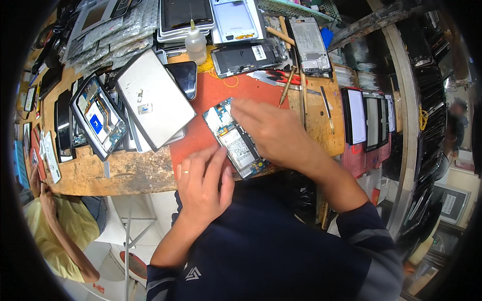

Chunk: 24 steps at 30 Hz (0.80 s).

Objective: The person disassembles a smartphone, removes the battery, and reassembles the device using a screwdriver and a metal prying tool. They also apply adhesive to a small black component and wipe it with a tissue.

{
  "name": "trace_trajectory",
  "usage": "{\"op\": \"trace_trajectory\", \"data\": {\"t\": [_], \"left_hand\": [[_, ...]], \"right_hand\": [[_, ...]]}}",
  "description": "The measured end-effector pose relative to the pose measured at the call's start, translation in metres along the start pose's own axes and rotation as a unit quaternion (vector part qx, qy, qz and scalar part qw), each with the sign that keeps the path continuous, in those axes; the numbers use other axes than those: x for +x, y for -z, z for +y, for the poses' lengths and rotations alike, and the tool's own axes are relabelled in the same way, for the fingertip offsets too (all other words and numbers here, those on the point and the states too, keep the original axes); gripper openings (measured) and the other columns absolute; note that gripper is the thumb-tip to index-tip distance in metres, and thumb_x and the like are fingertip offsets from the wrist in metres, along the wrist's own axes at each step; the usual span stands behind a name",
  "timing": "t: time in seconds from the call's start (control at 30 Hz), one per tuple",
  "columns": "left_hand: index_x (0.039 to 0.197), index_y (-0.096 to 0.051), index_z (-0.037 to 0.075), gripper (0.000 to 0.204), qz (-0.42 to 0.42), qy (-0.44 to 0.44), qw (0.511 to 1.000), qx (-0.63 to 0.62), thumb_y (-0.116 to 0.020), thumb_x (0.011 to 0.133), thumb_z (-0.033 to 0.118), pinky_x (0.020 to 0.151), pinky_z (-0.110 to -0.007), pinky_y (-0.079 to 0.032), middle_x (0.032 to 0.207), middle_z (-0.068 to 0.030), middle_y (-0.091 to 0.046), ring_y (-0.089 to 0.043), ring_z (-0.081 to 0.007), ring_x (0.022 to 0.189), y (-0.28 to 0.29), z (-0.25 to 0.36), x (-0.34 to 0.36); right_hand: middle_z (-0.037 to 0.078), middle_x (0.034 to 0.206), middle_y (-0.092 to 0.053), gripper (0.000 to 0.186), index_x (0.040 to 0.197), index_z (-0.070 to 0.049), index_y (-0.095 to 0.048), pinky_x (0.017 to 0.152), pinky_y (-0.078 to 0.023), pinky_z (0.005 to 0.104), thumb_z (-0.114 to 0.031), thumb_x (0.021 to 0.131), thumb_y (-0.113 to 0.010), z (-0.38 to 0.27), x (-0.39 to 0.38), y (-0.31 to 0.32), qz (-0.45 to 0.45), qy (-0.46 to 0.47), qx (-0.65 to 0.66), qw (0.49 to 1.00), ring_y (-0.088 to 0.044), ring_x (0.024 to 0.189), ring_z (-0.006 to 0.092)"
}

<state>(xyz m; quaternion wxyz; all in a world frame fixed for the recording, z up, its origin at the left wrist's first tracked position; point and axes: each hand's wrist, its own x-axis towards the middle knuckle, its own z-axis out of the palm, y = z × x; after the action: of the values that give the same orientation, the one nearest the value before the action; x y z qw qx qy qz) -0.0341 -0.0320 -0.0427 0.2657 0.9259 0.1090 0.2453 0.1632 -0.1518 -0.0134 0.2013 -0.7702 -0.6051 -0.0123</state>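
An opened smartphone (240, 152) lies tilted on the red-orange mat (203, 93), its battery and blue circuit boards exposed. My right hand (273, 131) reaches over the phone's right side. Its fingers are drawn together at the upper board; whatever lies between the fingertips is hidden. My left hand (202, 186), with a ring on one finger, rests at the near left of the phone. Those fingers are stretched apart, and the index fingertip is by the battery's left edge.
Left of the mat, a white panel (159, 113) and an opened tablet (100, 118) lean in a pile. Beyond stand a needle-tipped bottle (195, 44) and a dark phone part (246, 58). A screwdriver (287, 86) lies far right. Another person's arm (63, 228) shows at left.
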Motion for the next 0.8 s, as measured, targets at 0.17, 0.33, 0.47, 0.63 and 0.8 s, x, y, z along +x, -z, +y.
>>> {"op": "trace_trajectory", "data": {"t": [0.17,0.33,0.47,0.63,0.8], "left_hand": [[0.139,-0.066,-0.005,0.052,-0.013,-0.010,0.997,0.076,-0.069,0.089,0.007,0.088,-0.043,-0.052,0.139,-0.0198,-0.067,-0.065,-0.0347,0.103,-0.002,-0.001,0.037],[0.140,-0.063,-0.002,0.064,-0.122,-0.039,0.975,0.180,-0.074,0.084,0.025,0.081,-0.043,-0.056,0.150,-0.0183,-0.063,-0.069,-0.0309,0.094,-0.004,-0.003,0.063],[0.146,-0.053,0.001,0.069,-0.197,-0.033,0.965,0.172,-0.073,0.082,0.019,0.066,-0.041,-0.058,0.140,-0.0225,-0.068,-0.072,-0.0291,0.072,0.001,-0.002,0.069],[0.147,-0.051,0.001,0.058,-0.194,-0.007,0.974,0.113,-0.064,0.090,0.004,0.068,-0.048,-0.059,0.130,-0.0237,-0.070,-0.074,-0.0368,0.077,0.003,-0.007,0.084],[0.132,-0.065,0.000,0.037,-0.003,0.024,0.998,0.058,-0.065,0.094,-0.003,0.074,-0.046,-0.059,0.115,-0.0188,-0.073,-0.073,-0.0382,0.088,0.012,0.002,0.047]], "right_hand": [[0.012,0.125,-0.068,0.030,0.115,0.004,-0.069,0.070,-0.062,0.0397,-0.006,0.087,-0.066,0.008,0.002,-0.006,-0.076,0.004,0.031,0.997,-0.075,0.086,0.0286],[0.013,0.123,-0.069,0.035,0.123,0.003,-0.069,0.076,-0.063,0.0434,-0.003,0.088,-0.064,0.021,-0.004,-0.008,0.004,0.019,0.109,0.994,-0.075,0.091,0.0325],[0.015,0.121,-0.069,0.043,0.131,0.001,-0.068,0.084,-0.062,0.0467,0.001,0.089,-0.062,0.021,-0.029,-0.001,0.033,-0.086,0.126,0.988,-0.074,0.099,0.0362],[0.016,0.120,-0.067,0.045,0.131,0.002,-0.068,0.094,-0.057,0.0470,0.007,0.087,-0.064,0.044,-0.019,-0.005,0.116,-0.089,0.115,0.983,-0.068,0.109,0.0391],[0.014,0.112,-0.067,0.042,0.127,0.001,-0.071,0.091,-0.054,0.0456,0.006,0.086,-0.068,0.048,-0.025,-0.008,0.182,-0.074,0.006,0.980,-0.064,0.105,0.0368]]}}
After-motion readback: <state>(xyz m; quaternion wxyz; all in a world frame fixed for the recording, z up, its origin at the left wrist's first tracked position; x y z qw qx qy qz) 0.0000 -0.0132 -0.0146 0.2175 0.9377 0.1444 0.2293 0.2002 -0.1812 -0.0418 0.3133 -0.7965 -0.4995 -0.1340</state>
